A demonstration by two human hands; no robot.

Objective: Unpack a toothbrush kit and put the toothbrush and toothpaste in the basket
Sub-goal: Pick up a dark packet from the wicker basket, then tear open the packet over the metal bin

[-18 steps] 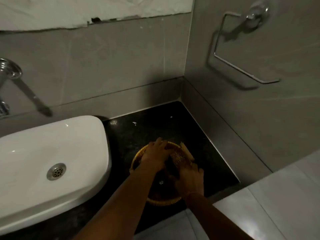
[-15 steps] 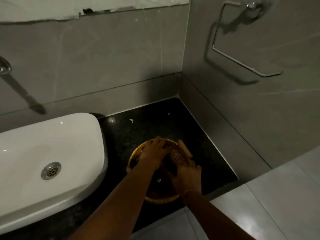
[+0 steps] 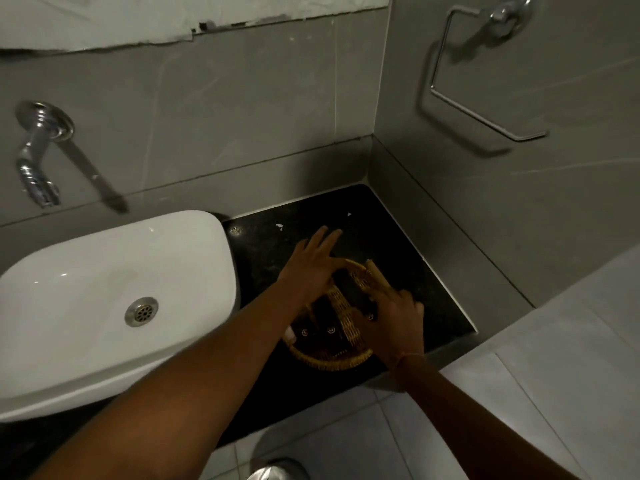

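Observation:
A woven yellow basket sits on the black counter, with a woven strip running across its inside. Several dark packets with small pale logos lie in it. A tan stick-like thing pokes up at its far right rim. My left hand lies over the far rim, fingers stretched out flat and holding nothing. My right hand is at the basket's right side, fingers curled down onto a dark packet there. No toothbrush or toothpaste can be made out.
A white sink stands just left of the basket, with a chrome tap on the wall above it. A chrome towel ring hangs on the right wall. The counter ends in a corner behind the basket. A shiny lid shows on the floor.
My left hand has stretched its fingers forward past the basket's far rim. My right hand stays at the basket's right side. The view has shifted slightly.

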